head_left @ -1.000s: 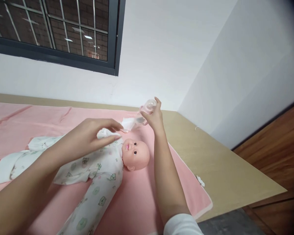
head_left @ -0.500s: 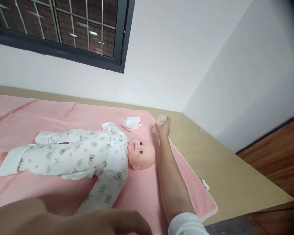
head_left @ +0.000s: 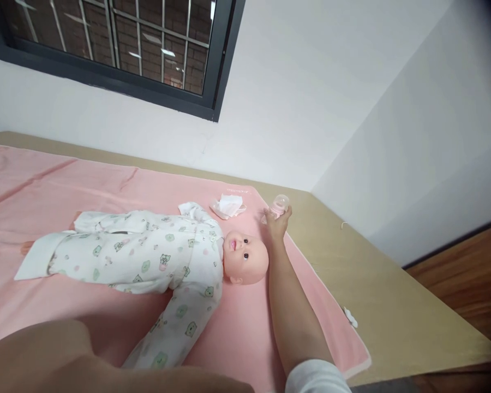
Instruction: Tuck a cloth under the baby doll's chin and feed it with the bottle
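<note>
- The bottle looks see-through, with a pink tint around its middle and a clear, rounded end; the rest is tucked behind fingers, so I can't make out every part
- Its rounded end points up and to my right, towards the corner where the walls meet, and its long axis leans from there down to the left
- It is at the far right edge of the pink sheet, beyond the doll's head; whether it touches the bench I can't tell
- The right hand is clamped on the bottle, arm stretched past the doll
- The left hand is low in front, well apart from the right, blurred and cut off, so I can't tell how its fingers stand
- The doll wears a white outfit printed with green bears and lies on its back, its long axis running left to right, bald head to the right, feet to the left
- A plastic packet with white tissue sits between the doll's far sleeve and the bottle
</note>
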`<state>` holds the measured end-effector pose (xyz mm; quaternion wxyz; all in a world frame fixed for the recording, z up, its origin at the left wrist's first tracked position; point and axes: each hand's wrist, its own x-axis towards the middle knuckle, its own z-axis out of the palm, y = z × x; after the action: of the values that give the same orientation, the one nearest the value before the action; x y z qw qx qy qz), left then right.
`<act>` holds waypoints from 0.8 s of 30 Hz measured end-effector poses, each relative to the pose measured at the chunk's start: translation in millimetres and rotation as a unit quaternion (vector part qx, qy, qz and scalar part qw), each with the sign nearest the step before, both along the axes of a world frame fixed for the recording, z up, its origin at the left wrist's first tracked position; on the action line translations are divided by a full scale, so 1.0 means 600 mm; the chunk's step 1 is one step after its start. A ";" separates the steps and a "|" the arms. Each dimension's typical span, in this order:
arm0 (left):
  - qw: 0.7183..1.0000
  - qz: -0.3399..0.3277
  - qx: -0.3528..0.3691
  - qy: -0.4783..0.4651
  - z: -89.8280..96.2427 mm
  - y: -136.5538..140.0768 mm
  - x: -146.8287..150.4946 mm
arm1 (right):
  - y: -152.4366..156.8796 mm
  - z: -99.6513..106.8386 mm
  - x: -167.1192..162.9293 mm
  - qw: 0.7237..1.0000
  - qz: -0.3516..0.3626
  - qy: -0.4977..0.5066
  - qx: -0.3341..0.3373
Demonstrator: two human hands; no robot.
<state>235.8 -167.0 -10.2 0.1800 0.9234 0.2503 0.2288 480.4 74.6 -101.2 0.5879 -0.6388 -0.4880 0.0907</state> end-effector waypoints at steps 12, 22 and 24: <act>0.994 0.017 0.103 0.035 -0.026 -0.014 0.008 | 0.018 -0.023 0.024 0.970 -0.140 0.201 0.005; 0.995 0.030 0.090 0.006 -0.018 -0.013 0.010 | 0.034 -0.039 0.044 0.953 -0.175 0.249 -0.001; 0.995 0.035 0.097 0.011 -0.021 -0.013 0.004 | 0.035 -0.040 0.046 0.949 -0.172 0.262 0.006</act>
<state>237.9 -174.8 -22.8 0.0789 0.9295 0.2611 0.2484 507.8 95.6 -125.0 0.7055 -0.6634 -0.1996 0.1493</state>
